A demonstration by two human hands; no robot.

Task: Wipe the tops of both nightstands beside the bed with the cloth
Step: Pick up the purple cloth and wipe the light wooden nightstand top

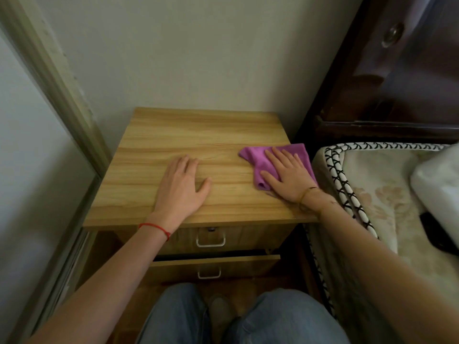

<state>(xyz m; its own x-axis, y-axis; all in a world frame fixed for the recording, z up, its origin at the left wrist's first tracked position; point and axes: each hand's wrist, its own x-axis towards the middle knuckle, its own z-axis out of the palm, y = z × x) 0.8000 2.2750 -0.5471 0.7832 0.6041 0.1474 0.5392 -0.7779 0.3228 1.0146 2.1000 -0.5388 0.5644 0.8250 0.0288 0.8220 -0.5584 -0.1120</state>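
Under the right hand point(288, 173), pressing the cloth point(258, 160) flat against the nightstand point(198, 135) top, fingers straight and spread, gripping nothing. Resting open and flat to that hand's left, the left hand point(182, 186), palm down on bare wood, holding nothing, probably steadying. Judging the wipe as under way at the right edge, just beside the bed point(372, 194). Keeping the palm flat and pressure even, sweeping in overlapping passes leftward and toward the wall, lifting the left hand out of the way. Looking purple, soft, rumpled, partly folded, poking out ahead and left of the fingers.
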